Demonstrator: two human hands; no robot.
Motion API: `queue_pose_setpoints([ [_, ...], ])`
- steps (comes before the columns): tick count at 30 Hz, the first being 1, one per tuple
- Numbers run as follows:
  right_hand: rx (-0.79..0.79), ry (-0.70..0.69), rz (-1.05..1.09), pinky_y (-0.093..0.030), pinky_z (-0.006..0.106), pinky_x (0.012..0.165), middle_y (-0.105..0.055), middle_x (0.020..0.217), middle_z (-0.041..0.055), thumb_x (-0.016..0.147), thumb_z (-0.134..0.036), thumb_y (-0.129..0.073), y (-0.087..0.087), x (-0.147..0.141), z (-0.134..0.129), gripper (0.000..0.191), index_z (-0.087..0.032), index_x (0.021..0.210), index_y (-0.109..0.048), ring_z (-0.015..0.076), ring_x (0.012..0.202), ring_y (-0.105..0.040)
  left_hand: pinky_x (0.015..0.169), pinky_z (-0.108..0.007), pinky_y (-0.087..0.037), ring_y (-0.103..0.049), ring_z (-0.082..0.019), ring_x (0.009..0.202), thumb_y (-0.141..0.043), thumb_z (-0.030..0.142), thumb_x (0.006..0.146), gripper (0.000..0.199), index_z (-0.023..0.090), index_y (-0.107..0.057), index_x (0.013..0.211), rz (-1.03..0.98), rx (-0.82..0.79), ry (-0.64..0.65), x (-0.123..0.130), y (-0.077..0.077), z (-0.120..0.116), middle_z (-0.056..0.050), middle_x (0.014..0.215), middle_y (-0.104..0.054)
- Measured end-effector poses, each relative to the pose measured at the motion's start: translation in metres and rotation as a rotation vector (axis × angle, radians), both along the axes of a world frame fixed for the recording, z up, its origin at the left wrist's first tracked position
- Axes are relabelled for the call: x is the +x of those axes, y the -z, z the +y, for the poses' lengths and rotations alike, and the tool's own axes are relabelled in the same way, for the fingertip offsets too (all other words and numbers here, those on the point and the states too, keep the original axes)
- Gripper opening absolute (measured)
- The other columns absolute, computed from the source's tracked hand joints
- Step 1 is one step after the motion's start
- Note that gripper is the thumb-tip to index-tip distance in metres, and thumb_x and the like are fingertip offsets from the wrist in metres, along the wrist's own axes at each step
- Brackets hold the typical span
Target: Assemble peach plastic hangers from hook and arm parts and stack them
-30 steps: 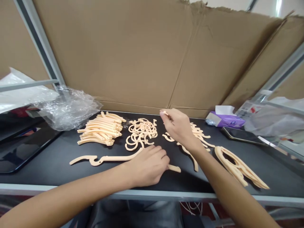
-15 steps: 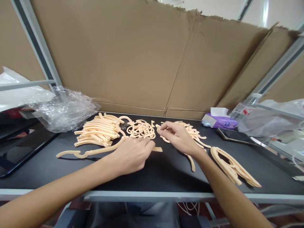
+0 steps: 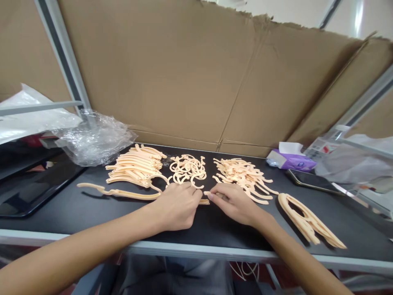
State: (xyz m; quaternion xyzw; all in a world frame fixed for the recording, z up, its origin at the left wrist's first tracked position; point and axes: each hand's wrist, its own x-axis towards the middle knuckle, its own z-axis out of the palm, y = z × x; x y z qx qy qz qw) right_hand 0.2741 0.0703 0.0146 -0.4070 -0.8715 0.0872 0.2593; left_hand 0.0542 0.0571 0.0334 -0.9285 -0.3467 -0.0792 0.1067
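Observation:
My left hand (image 3: 178,205) is closed around a cream plastic clothes hanger (image 3: 132,194). One arm of the hanger reaches out to the left, its hook curves up behind my knuckles, and a short flat end sticks out to the right. Close beside that end, my right hand (image 3: 235,203) pinches a cream hanger piece (image 3: 206,193); only its tip shows and the rest is hidden by my fingers. Whether the piece touches the hanger I cannot tell.
Behind my hands lie stacked hanger arms (image 3: 135,166), a heap of hooks (image 3: 187,168) and a pile of curved pieces (image 3: 242,176). Folded hangers (image 3: 296,223) lie at right. Farther out are a purple tissue pack (image 3: 296,162), a phone (image 3: 313,181) and clear plastic wrap (image 3: 95,139).
My right hand has come back from the right pile toward my left hand, bringing a piece with it. The hanger in my left hand has turned slightly, its hook now lower.

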Motion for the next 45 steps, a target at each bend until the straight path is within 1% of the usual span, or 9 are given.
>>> queue_pose_setpoints([
  [4,0.013,-0.039,0.018,-0.043,0.028,0.063,-0.067,0.074,0.0034,0.098,-0.029,-0.045,0.005,-0.008,0.001,0.028,-0.019,0.078,-0.062,0.0149,0.066,-0.059,0.064,-0.037,-0.051,-0.068,-0.028,0.084,-0.047,0.019,0.089,0.014,0.014,-0.061,0.091,-0.018,0.006,0.003,0.0,0.004,-0.001,-0.011,0.09,-0.07],
  [9,-0.008,0.002,0.021,-0.041,0.028,0.062,-0.065,0.069,0.0016,0.097,-0.031,-0.049,0.005,-0.007,0.004,0.027,-0.02,0.076,-0.062,0.0148,0.064,-0.058,0.067,-0.036,-0.051,-0.068,-0.027,0.085,-0.047,0.025,0.096,0.019,0.014,-0.061,0.091,-0.05,-0.013,0.055,-0.003,0.007,0.006,-0.011,0.092,-0.07],
  [13,0.015,0.009,0.053,-0.041,0.029,0.063,-0.063,0.069,0.0014,0.096,-0.032,-0.051,0.003,0.0,0.005,0.027,-0.02,0.076,-0.063,0.0151,0.065,-0.057,0.069,-0.033,-0.049,-0.067,-0.024,0.084,-0.049,0.025,0.097,0.016,0.014,-0.06,0.095,-0.065,-0.079,0.082,-0.008,0.005,0.014,-0.009,0.095,-0.069],
  [16,-0.017,-0.027,0.047,-0.041,0.029,0.065,-0.063,0.07,0.0016,0.097,-0.034,-0.052,0.003,0.003,0.005,0.028,-0.02,0.077,-0.064,0.0151,0.067,-0.057,0.072,-0.031,-0.048,-0.066,-0.021,0.084,-0.049,0.022,0.098,0.012,0.016,-0.059,0.098,-0.092,-0.134,0.1,-0.012,0.004,0.017,-0.006,0.097,-0.068],
  [20,-0.089,-0.043,0.015,-0.041,0.029,0.068,-0.064,0.075,0.0017,0.098,-0.034,-0.052,0.005,0.003,0.005,0.027,-0.02,0.081,-0.066,0.015,0.07,-0.057,0.075,-0.031,-0.048,-0.064,-0.02,0.085,-0.045,0.019,0.098,0.014,0.016,-0.059,0.095,-0.131,-0.176,0.085,-0.013,0.004,0.015,-0.006,0.097,-0.066],
  [27,-0.1,-0.053,-0.049,-0.04,0.03,0.072,-0.063,0.079,0.0023,0.098,-0.031,-0.051,0.002,0.002,0.005,0.026,-0.019,0.082,-0.067,0.0165,0.077,-0.056,0.076,-0.032,-0.047,-0.063,-0.019,0.089,-0.042,0.013,0.095,0.018,0.017,-0.059,0.098,-0.22,-0.316,-0.016,-0.009,0.005,0.01,-0.005,0.102,-0.065],
  [33,-0.12,0.001,-0.059,-0.038,0.029,0.069,-0.063,0.074,0.0008,0.095,-0.028,-0.054,-0.002,0.002,0.006,0.022,-0.019,0.082,-0.068,0.0146,0.07,-0.054,0.073,-0.031,-0.047,-0.063,-0.019,0.088,-0.043,0.015,0.094,0.016,0.018,-0.059,0.094,-0.244,-0.343,-0.013,-0.008,0.004,0.012,-0.004,0.1,-0.065],
  [39,-0.127,-0.026,-0.029,-0.038,0.029,0.069,-0.063,0.072,0.0002,0.095,-0.029,-0.055,-0.002,0.001,0.006,0.022,-0.019,0.079,-0.068,0.0139,0.068,-0.054,0.071,-0.031,-0.046,-0.063,-0.018,0.084,-0.046,0.017,0.093,0.014,0.019,-0.06,0.091,-0.281,-0.31,0.033,-0.009,0.006,0.015,-0.004,0.095,-0.066],
  [45,-0.11,-0.039,-0.01,-0.037,0.028,0.066,-0.063,0.069,-0.0001,0.092,-0.026,-0.056,-0.002,0.002,0.005,0.021,-0.019,0.075,-0.067,0.0136,0.065,-0.053,0.069,-0.031,-0.045,-0.062,-0.018,0.081,-0.049,0.021,0.091,0.01,0.019,-0.059,0.088,-0.295,-0.341,0.019,-0.009,0.009,0.016,-0.003,0.09,-0.065],
])
